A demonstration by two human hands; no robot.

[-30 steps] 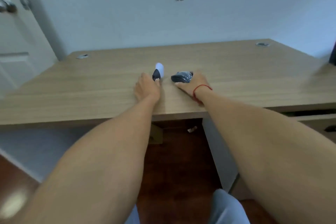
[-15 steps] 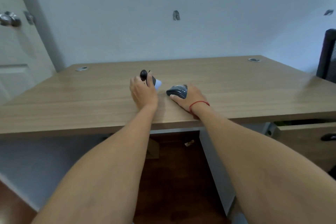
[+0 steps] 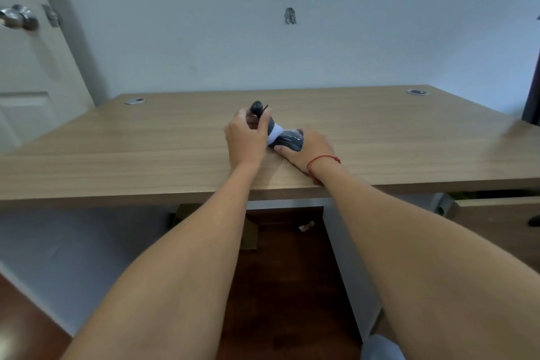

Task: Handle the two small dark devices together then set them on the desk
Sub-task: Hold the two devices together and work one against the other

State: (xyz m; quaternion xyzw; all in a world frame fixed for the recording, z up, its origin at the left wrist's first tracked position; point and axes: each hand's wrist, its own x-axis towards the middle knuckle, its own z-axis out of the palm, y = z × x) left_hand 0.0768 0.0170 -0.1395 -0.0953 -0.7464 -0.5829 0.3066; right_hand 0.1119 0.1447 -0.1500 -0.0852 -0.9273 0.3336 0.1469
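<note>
My left hand [image 3: 247, 137] grips a small dark device with a white end [image 3: 270, 127], tilted so its round dark tip points up and its white end points down to the right. That white end touches a dark grey mouse-like device [image 3: 290, 140], which my right hand [image 3: 309, 149] holds against the wooden desk [image 3: 146, 140]. A red string circles my right wrist. Both devices meet near the desk's middle, a little back from the front edge.
Two round cable grommets sit at the desk's back corners, the left grommet [image 3: 135, 101] and the right grommet [image 3: 417, 92]. A white door with a metal knob [image 3: 17, 19] stands at the left. A dark chair edge [image 3: 531, 96] shows at far right.
My left hand lifted its device off the desk, tilted it and brought its white end against the mouse-like device. My right hand stayed on that device. The camera view tilted upward.
</note>
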